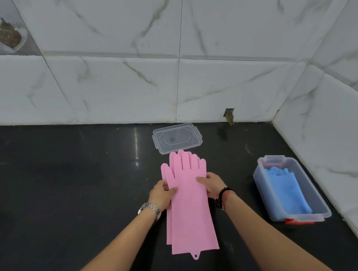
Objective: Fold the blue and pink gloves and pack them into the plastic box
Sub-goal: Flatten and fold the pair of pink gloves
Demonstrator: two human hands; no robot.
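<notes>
The blue gloves (285,190) already lie in the plastic box (316,195) at the right of the table (64,190), so about half seems done. Two pink gloves (188,206), stacked flat in the middle, are yet to be folded and packed. The left hand (162,194) and right hand (211,184) each pinch a side edge. One lid (177,137) lies beyond.
</notes>
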